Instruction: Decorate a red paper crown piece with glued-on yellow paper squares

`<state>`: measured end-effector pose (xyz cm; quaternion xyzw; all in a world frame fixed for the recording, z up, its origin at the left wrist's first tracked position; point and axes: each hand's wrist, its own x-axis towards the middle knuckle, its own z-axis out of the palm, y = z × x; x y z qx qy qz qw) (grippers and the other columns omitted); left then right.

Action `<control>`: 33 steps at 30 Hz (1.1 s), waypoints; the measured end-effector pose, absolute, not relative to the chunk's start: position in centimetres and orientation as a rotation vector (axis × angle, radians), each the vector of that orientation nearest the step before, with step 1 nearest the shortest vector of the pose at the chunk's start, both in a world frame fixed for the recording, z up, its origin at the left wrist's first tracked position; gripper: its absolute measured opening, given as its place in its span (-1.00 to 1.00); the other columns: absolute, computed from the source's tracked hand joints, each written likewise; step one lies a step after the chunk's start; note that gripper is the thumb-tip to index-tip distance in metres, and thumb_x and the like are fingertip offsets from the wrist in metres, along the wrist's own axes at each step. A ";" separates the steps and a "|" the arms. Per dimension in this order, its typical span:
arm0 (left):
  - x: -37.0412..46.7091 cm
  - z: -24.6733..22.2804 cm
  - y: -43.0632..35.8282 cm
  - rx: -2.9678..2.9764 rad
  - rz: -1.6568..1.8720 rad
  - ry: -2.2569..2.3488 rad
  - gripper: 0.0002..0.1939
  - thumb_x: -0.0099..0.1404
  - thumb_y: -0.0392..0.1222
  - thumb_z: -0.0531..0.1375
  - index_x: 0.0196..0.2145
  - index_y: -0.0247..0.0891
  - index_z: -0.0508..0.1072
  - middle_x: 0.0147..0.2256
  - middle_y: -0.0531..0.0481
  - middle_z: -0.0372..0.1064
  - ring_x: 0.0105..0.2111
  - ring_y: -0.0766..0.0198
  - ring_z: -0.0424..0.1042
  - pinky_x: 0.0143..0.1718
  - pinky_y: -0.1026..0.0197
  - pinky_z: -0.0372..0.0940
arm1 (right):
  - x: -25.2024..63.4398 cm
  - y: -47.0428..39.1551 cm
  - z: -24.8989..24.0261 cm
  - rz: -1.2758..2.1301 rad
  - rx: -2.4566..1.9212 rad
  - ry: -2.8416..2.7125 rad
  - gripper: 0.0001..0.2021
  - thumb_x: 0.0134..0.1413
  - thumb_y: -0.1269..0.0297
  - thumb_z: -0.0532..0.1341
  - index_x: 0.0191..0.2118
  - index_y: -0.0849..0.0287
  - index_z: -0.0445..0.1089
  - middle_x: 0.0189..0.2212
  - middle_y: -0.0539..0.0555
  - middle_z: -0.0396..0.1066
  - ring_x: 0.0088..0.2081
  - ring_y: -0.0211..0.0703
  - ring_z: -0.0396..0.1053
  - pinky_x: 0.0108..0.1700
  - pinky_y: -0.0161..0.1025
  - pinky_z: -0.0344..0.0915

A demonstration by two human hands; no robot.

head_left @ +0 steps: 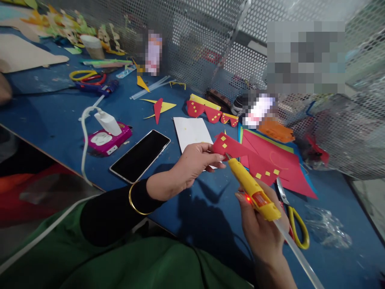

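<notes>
My left hand [195, 164] pinches the left end of a red paper cutout [237, 149] dotted with small yellow diamonds. In my right hand [261, 224] is a yellow hot glue gun [251, 186], its small light glowing red and a clear glue stick [297, 253] sticking out of its back. The nozzle points at the cutout's lower left edge, close to my left fingertips; whether it touches cannot be made out. Beneath the cutout lie a white paper [192, 130] and a stack of red sheets [293, 170].
Scissors [297, 228] with yellow handles lie beside my right hand, near crumpled clear plastic [327, 226]. A phone [141, 156] and a pink power socket [110, 138] with a white plug are at left. Red and yellow paper pieces [204, 108] lie before a perforated metal screen [192, 44].
</notes>
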<state>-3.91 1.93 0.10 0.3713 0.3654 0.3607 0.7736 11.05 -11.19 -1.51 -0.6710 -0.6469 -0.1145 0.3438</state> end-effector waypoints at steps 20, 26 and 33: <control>-3.8 0.4 1.7 0.848 0.807 0.830 -0.86 0.14 -0.45 0.31 -0.31 -0.32 0.54 -0.43 -0.01 0.57 -0.47 0.37 0.52 -0.45 0.34 0.22 | 11.1 -11.2 -1.8 -0.287 -1.748 -1.673 -0.63 0.30 0.01 0.20 0.06 0.15 0.42 -0.24 0.14 0.59 -0.30 -0.02 0.56 -0.31 -0.16 0.39; -3.8 0.3 1.7 0.865 0.797 0.834 -0.86 0.16 -0.45 0.31 -0.30 -0.32 0.53 -0.44 0.02 0.56 -0.47 0.38 0.53 -0.46 0.37 0.22 | 11.2 -11.2 -1.9 -0.291 -1.750 -1.656 -0.61 0.30 0.02 0.21 0.09 0.15 0.42 -0.22 0.15 0.60 -0.29 0.00 0.56 -0.29 -0.15 0.41; -3.8 0.3 1.7 0.888 0.799 0.845 -0.87 0.16 -0.40 0.32 -0.29 -0.32 0.54 -0.44 0.00 0.56 -0.46 0.36 0.53 -0.45 0.36 0.22 | 11.3 -11.3 -2.1 -0.322 -1.773 -1.655 -0.56 0.30 -0.03 0.19 0.09 0.20 0.42 -0.17 0.21 0.59 -0.30 0.00 0.57 -0.34 -0.17 0.40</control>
